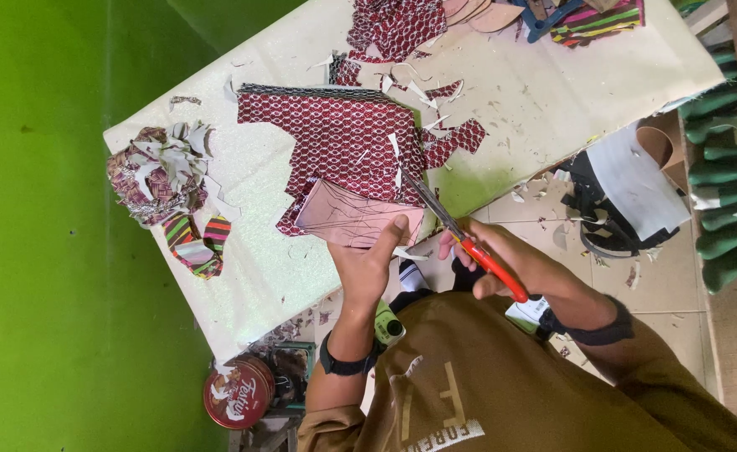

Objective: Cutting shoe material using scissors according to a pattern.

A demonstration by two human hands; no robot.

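Observation:
My left hand (370, 261) grips the near edge of a folded piece of dark red patterned fabric (335, 138), whose pale pink underside (353, 219) carries drawn outlines. My right hand (502, 261) holds red-handled scissors (460, 238), blades pointing up into the fabric edge beside my left thumb. The fabric lies spread on a cream-covered table (511, 109).
A heap of fabric scraps (161, 177) and striped offcuts (197, 247) sits at the table's left end. More red pieces (393, 29) and striped fabric (596, 18) lie at the far end. A round red tin (236, 392) stands below. Green shoe lasts (724, 167) line a rack at right.

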